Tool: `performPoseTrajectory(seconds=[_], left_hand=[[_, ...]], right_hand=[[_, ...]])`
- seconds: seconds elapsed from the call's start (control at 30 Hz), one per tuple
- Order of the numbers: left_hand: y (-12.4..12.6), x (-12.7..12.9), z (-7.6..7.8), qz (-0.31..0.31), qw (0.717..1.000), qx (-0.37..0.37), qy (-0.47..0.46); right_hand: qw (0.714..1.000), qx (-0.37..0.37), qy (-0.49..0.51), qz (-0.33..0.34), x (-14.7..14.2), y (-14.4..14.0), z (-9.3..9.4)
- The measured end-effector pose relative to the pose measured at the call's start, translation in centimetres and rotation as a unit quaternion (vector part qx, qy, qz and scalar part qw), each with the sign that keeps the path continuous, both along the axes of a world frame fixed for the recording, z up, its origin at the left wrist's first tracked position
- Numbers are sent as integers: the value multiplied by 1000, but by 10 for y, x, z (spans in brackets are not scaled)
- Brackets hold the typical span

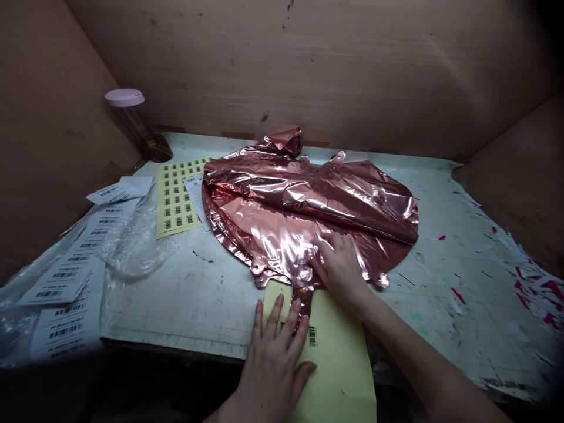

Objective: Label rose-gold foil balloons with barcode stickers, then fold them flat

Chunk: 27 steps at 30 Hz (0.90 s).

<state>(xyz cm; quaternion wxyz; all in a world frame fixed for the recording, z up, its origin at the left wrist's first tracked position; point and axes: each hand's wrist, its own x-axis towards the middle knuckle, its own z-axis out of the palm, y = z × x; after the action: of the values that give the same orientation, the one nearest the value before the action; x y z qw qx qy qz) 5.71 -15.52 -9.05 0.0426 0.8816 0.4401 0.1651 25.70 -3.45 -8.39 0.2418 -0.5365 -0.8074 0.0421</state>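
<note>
A shiny rose-gold foil balloon point(282, 217), flat and partly folded over itself, lies across the middle of the table. Its narrow tail point(302, 302) points toward me over a yellow sticker sheet point(337, 364) that hangs past the table's front edge. My left hand point(275, 358) lies flat with fingers spread on the yellow sheet, its fingertips by the tail. On the balloon's lower part rests my right hand point(338, 267), fingers extended and thumb apart, touching the foil. A barcode label point(312, 336) shows on the sheet between the hands.
At left lie white barcode label strips point(94, 241), crumpled clear plastic point(136, 241) and another yellow barcode sheet point(176, 194). A clear jar with a pink lid point(125, 97) stands in the back left corner. Pink scraps point(546, 291) litter the right side. Cardboard walls point(308, 70) enclose the table.
</note>
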Motion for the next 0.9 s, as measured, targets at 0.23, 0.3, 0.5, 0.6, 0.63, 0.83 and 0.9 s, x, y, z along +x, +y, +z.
performPoseTrajectory(seconds=[0.23, 0.3, 0.5, 0.6, 0.63, 0.83, 0.9], left_hand=[[46, -21, 24, -23, 986, -48, -156], [59, -22, 23, -26, 985, -36, -168], [73, -11, 23, 1, 972, -77, -223], [72, -6, 25, 4, 978, -96, -184], [73, -5, 25, -4, 984, -97, -151], [75, -14, 7, -111, 985, -129, 39], [76, -18, -4, -140, 983, -107, 56]], right_hand=[[949, 30, -4, 314, 15, -28, -4], [949, -6, 67, 309, 13, -21, -3], [864, -333, 363, 105, 2, 3, 2], [850, -366, 367, 93, 3, 16, 8], [850, -372, 362, 87, 6, 25, 13], [912, -266, 306, -66, 33, 148, 51], [927, -206, 275, -148, 40, 194, 54]])
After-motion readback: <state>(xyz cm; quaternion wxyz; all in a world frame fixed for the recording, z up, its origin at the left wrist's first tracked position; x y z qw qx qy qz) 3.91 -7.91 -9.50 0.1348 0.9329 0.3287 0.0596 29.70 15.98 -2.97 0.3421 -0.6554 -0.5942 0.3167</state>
